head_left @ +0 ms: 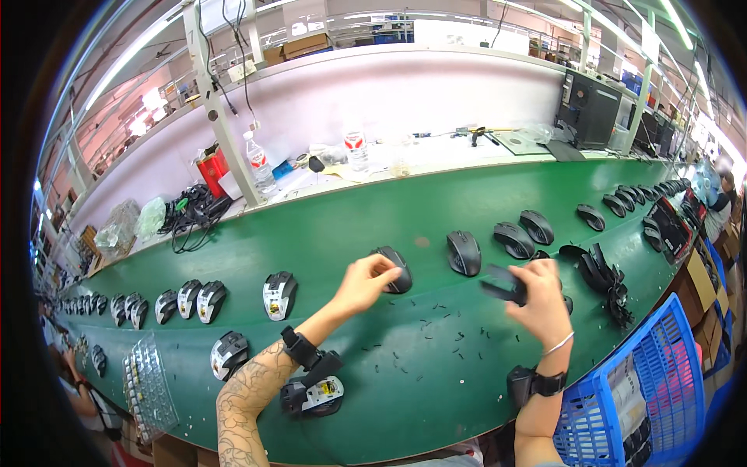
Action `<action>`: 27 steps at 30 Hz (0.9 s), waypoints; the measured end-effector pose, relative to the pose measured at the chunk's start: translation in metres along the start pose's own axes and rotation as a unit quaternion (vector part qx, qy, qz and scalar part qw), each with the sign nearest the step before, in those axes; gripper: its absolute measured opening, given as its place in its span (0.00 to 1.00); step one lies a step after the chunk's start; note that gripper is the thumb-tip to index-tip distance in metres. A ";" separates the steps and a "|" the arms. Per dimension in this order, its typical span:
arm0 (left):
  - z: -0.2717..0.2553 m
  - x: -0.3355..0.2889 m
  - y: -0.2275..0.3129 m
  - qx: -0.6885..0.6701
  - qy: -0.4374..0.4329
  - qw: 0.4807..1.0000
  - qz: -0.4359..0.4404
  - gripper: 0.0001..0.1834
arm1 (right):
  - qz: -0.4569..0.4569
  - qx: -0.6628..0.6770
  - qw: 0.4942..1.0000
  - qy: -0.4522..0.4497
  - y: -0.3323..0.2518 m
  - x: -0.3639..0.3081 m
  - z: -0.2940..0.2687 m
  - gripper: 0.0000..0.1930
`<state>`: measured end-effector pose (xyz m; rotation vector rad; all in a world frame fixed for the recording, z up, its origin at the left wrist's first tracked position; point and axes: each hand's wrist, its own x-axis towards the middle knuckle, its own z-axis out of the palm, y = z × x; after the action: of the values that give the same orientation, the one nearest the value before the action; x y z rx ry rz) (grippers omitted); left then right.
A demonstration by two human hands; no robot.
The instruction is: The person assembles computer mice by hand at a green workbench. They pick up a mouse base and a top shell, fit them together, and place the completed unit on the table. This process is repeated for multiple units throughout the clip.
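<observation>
My left hand (366,286) has its thumb and fingers closed on the near side of a black computer mouse (398,272) lying on the green bench (334,210). To the right, my right hand (542,297) grips a dark curved mouse shell (504,285) above the bench; motion blurs it a little. Beyond my hands sit a finished-looking black mouse (464,254) and others further right. Left of my left hand stands a mouse with its white inside exposed (278,296). Another opened mouse (320,395) lies beside my left forearm. Small black bits (436,319) are strewn between my hands.
A blue plastic basket (591,420) stands at the lower right. Loose black shells (599,276) are heaped beyond my right hand. A clear tray (152,381) holds small parts at the left. Bottles (259,162) and a computer case (587,109) stand along the back shelf. Other people work at both ends.
</observation>
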<state>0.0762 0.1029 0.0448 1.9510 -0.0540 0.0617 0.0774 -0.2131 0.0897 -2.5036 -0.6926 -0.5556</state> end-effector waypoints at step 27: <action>-0.129 -0.059 -0.065 0.509 0.168 0.824 -0.184 0.48 | -0.167 0.228 0.959 -0.030 -0.091 -0.004 0.084 0.30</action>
<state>0.0190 0.2473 0.0287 2.9472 0.7338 0.2113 0.0440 -0.1003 0.0507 -1.9917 -1.1369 -0.3779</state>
